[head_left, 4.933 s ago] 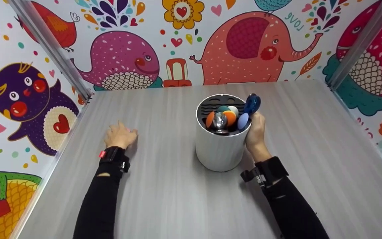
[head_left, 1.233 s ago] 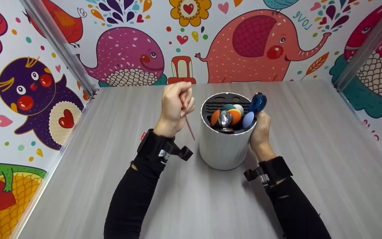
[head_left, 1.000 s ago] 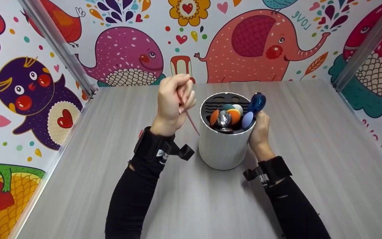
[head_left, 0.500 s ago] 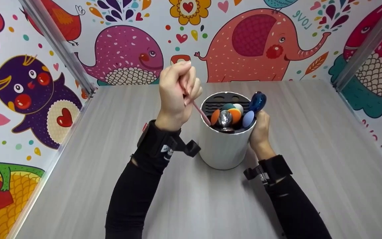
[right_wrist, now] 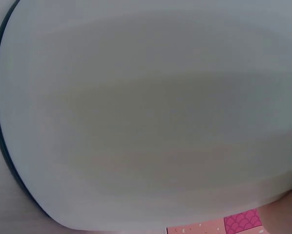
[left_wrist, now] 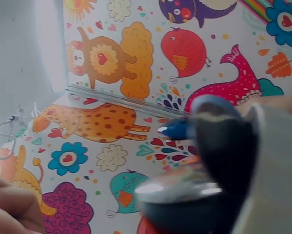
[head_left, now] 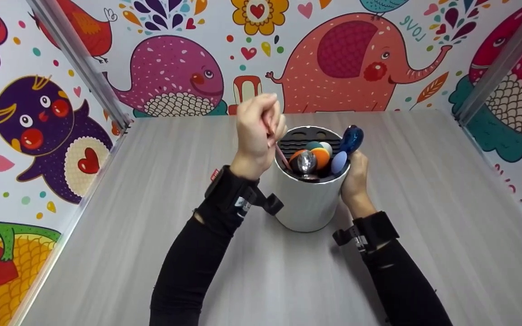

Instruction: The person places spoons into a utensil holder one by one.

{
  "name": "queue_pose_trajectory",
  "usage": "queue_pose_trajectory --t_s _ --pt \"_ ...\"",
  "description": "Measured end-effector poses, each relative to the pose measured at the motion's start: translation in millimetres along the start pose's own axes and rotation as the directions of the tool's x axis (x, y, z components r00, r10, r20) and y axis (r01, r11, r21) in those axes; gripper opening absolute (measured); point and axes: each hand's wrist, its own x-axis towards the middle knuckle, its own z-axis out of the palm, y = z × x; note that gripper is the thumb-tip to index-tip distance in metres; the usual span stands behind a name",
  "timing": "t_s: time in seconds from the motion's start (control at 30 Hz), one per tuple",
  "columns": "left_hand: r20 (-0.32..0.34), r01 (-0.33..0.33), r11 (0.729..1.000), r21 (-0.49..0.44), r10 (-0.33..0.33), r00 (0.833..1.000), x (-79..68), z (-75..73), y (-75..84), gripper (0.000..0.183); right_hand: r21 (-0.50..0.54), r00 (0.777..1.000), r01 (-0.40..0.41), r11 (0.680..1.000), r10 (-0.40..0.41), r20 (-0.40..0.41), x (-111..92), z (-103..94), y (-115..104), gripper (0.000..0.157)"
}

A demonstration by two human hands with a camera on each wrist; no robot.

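A white utensil holder [head_left: 306, 206] with a black slotted insert stands upright on the table. My right hand [head_left: 356, 183] grips its right side; in the right wrist view the white wall [right_wrist: 156, 117] fills most of the picture. My left hand [head_left: 257, 131], raised at the holder's left rim, pinches a thin pink stick [head_left: 282, 155]. The stick slants down, its lower end inside the opening beside an orange spoon [head_left: 295, 156]; its upper end is hidden in my fingers. Curled left fingers [left_wrist: 14, 204] show in the left wrist view's lower corner.
In the holder stand a silver spoon [head_left: 306, 161], a second orange spoon [head_left: 321, 158], a lilac spoon [head_left: 339, 162] and a glossy blue spoon-shaped head [head_left: 351, 139] jutting over the right rim. Cartoon-printed walls [head_left: 252, 59] enclose the grey table [head_left: 143, 158] at the back and sides.
My left hand came from the table's left side, rose with the pink stick and moved right to the holder. The stick's lower end went over the rim and inside. My right hand stayed put.
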Motion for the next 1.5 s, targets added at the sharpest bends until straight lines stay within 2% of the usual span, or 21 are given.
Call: queue_pose_trajectory --t_s 0.17,0.4,0.6,0.7,0.77,0.87,1.0,1.13,1.2,1.27,1.5 --pt "-0.011 0.035 0.998 0.057 -0.034 0.999 -6.9 -6.1 -20.1 0.048 -0.008 1.0 0.0 1.0 0.001 0.001 -2 0.1 1 0.035" --pt "-0.03 0.088 0.989 0.12 -0.085 0.996 -13.9 -12.3 -37.0 0.047 -0.025 1.0 0.008 1.0 -0.009 -0.01 -1 0.5 1 0.035" --pt "-0.051 0.169 0.963 0.21 -0.162 0.985 -18.9 -12.1 -47.1 0.046 -0.023 1.0 0.012 1.0 -0.012 -0.002 0 0.2 0 0.035" --pt "-0.069 0.181 0.939 0.292 -0.168 0.983 -20.5 -10.6 -48.7 0.046 -0.015 1.0 0.012 1.0 -0.012 0.0 0 0.6 0 0.034" --pt "-0.063 0.163 0.911 0.379 -0.151 0.987 -22.0 -9.5 -50.0 0.046 -0.013 1.0 0.012 1.0 -0.012 -0.005 -1 0.8 -1 0.035" --pt "-0.039 0.1 0.856 0.507 -0.093 0.995 -25.2 -8.9 -53.0 0.047 -0.01 1.0 0.009 1.0 -0.009 -0.007 -1 0.9 -2 0.036" --pt "-0.022 0.029 0.784 0.62 -0.019 1.0 -30.3 -10.0 -57.5 0.047 -0.008 1.0 0.003 1.0 -0.003 -0.004 -1 0.0 -2 0.036" --pt "0.025 -0.055 0.685 0.727 0.054 0.998 -35.6 -14.3 -61.6 0.044 -0.006 1.0 0.008 1.0 -0.008 0.0 -2 -0.2 -1 0.037" --pt "0.064 -0.116 0.631 0.767 0.105 0.992 -38.1 -17.7 -63.7 0.042 -0.003 1.0 0.01 1.0 -0.01 0.003 -1 0.0 -1 0.037" --pt "0.108 -0.179 0.59 0.787 0.154 0.982 -40.3 -21.5 -65.5 0.041 -0.01 1.0 0.01 1.0 -0.01 0.002 -1 0.4 0 0.036" --pt "0.209 -0.316 0.511 0.8 0.256 0.944 -45.2 -31.3 -70.6 0.037 -0.001 1.0 0.011 1.0 -0.011 -0.002 -1 0.6 0 0.035"
